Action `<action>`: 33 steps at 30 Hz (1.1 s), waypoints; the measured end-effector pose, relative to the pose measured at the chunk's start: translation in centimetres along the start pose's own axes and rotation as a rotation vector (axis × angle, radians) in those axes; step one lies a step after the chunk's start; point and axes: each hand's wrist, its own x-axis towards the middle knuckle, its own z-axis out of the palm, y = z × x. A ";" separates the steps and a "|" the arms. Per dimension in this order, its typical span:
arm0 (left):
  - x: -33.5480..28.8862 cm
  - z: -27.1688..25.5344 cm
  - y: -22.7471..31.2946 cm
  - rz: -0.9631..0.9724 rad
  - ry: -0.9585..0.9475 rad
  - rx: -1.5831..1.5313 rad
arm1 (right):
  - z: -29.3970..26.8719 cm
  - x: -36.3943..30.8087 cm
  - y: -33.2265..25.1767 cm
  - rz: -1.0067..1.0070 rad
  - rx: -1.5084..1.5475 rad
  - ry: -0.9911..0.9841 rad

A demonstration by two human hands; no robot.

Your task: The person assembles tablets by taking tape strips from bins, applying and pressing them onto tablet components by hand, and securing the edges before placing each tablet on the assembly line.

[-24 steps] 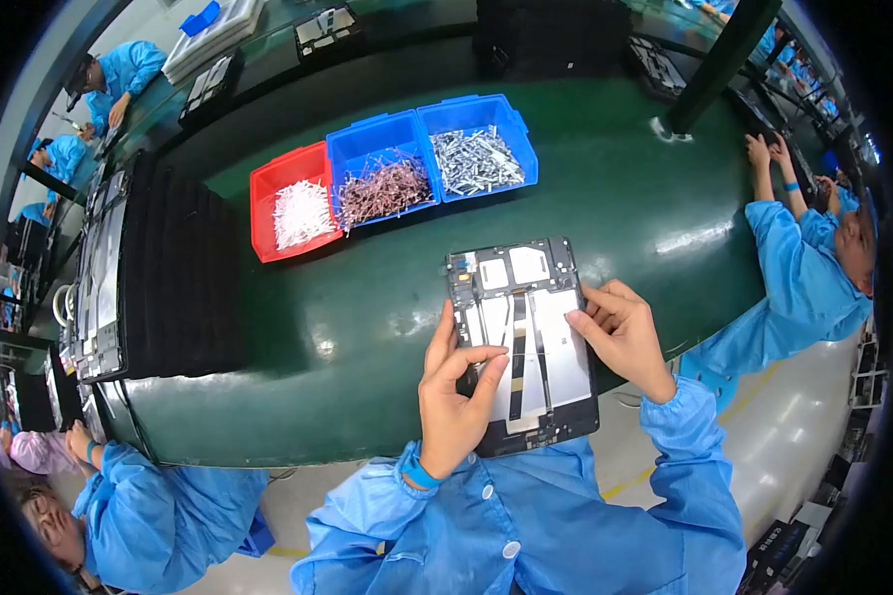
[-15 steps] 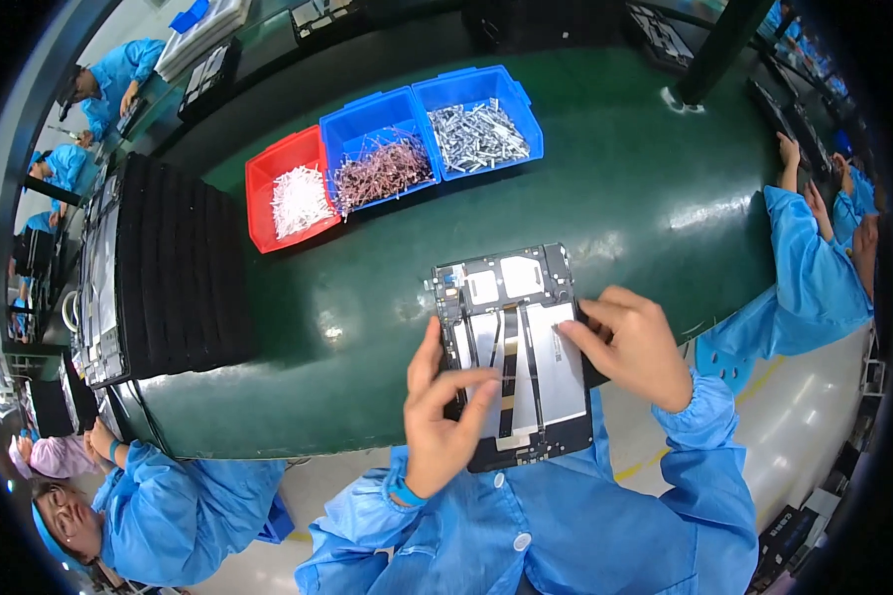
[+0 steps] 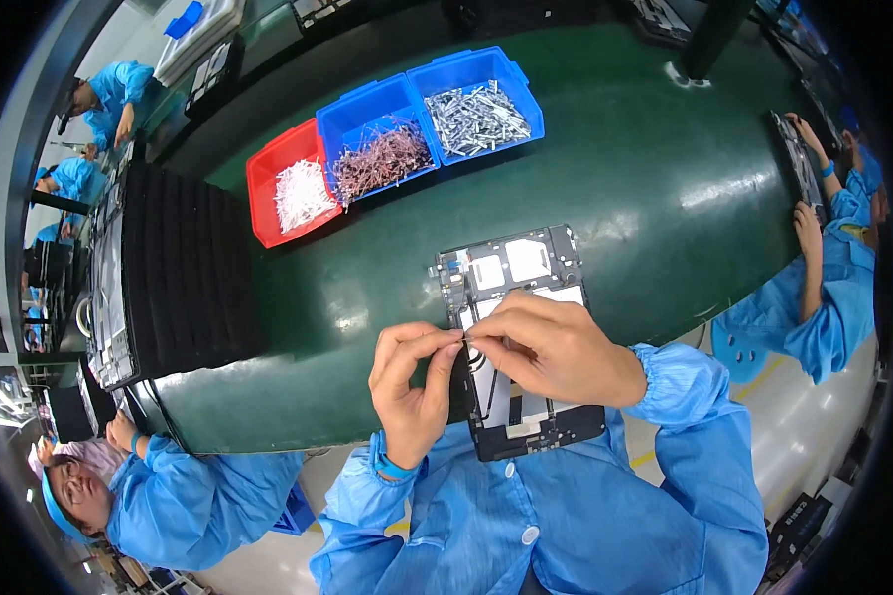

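An opened tablet [image 3: 580, 424] lies in front of me at the table's near edge, its lower end reaching past that edge. Silver battery cells, a black frame and circuit boards show in it. Over its left side my left hand [image 3: 414, 382] is closed, thumb and index finger pinched together. My right hand [image 3: 556, 347] pinches at the same spot, its fingertips almost meeting the left ones. A tiny thin piece seems to sit between them, too small to name. The right hand hides the middle of the tablet.
Beyond the tablet stand a red bin [image 3: 260, 203] of white pieces, a blue bin [image 3: 333, 124] of reddish-brown wired parts and another blue bin [image 3: 536, 124] of silvery pieces. A black padded stack [image 3: 189, 278] is at left. Co-workers sit on both sides; a post [image 3: 709, 45] rises at far right.
My right hand has left the tablet's right edge and moved left across it to meet my left hand. The left hand has shifted slightly left and up to the tablet's left edge.
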 end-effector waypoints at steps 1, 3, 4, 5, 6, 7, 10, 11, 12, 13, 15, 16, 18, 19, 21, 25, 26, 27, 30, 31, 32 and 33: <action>0.0 -0.1 0.0 -0.009 -0.008 -0.004 | 0.0 0.1 -0.2 0.052 0.000 -0.020; 0.1 -0.2 -0.2 -0.020 -0.015 -0.007 | 0.3 0.3 0.1 0.020 -0.010 0.000; 0.2 -0.2 -0.3 -0.022 -0.014 -0.025 | 0.3 0.3 0.3 -0.012 -0.022 0.022; 0.3 -0.2 -0.4 -0.025 -0.012 -0.042 | 0.3 0.4 0.4 -0.010 -0.021 0.020; 0.4 -0.3 -0.6 -0.029 -0.013 -0.042 | 0.3 0.5 0.5 -0.009 -0.040 0.016; 0.7 -0.5 -0.8 -0.006 -0.055 0.010 | 0.2 0.6 0.6 -0.007 -0.059 0.012; 1.2 -1.2 -1.1 -0.160 -0.115 -0.031 | 0.4 1.0 1.8 0.003 -0.075 0.009; 1.4 -1.4 -1.1 -0.331 -0.132 -0.126 | 0.5 1.2 2.2 0.007 -0.073 0.005; 2.0 -1.7 -0.9 -0.418 -0.186 -0.155 | 0.6 1.4 2.6 0.006 -0.105 -0.025; 2.4 -2.0 -1.1 -0.423 -0.186 -0.156 | 0.7 1.6 2.8 0.004 -0.137 -0.056; 3.0 -2.4 -1.4 -0.705 -0.280 -0.316 | 1.1 1.7 3.0 0.022 -0.137 -0.081; 3.2 -2.1 -1.9 -0.712 -0.270 -0.344 | 1.3 1.7 3.1 0.019 -0.158 -0.094; 3.4 -2.0 -2.3 -0.729 -0.275 -0.350 | 1.4 1.7 3.3 0.019 -0.176 -0.108; 3.5 -1.9 -2.4 -0.742 -0.283 -0.355 | 1.5 1.7 3.3 0.014 -0.189 -0.105; 3.6 -2.0 -2.3 -0.749 -0.288 -0.335 | 1.5 1.7 3.4 0.014 -0.201 -0.101; 3.9 -2.0 -2.2 -0.742 -0.305 -0.303 | 1.4 1.7 3.5 -0.003 -0.205 -0.124; 3.9 -1.9 -2.3 -0.744 -0.306 -0.302 | 1.4 1.7 3.6 -0.016 -0.209 -0.122; 4.0 -1.9 -2.3 -0.737 -0.316 -0.302 | 1.5 1.7 3.7 -0.014 -0.208 -0.120; 4.2 -2.0 -2.4 -0.733 -0.342 -0.281 | 1.6 1.5 3.9 -0.032 -0.225 -0.113; 4.3 -1.9 -2.4 -0.735 -0.355 -0.261 | 1.6 1.5 3.9 -0.038 -0.227 -0.108; 4.3 -1.9 -2.4 -0.736 -0.360 -0.260 | 1.6 1.5 3.9 -0.043 -0.230 -0.103; 4.4 -1.8 -2.3 -0.737 -0.348 -0.250 | 1.7 1.5 3.9 -0.041 -0.229 -0.101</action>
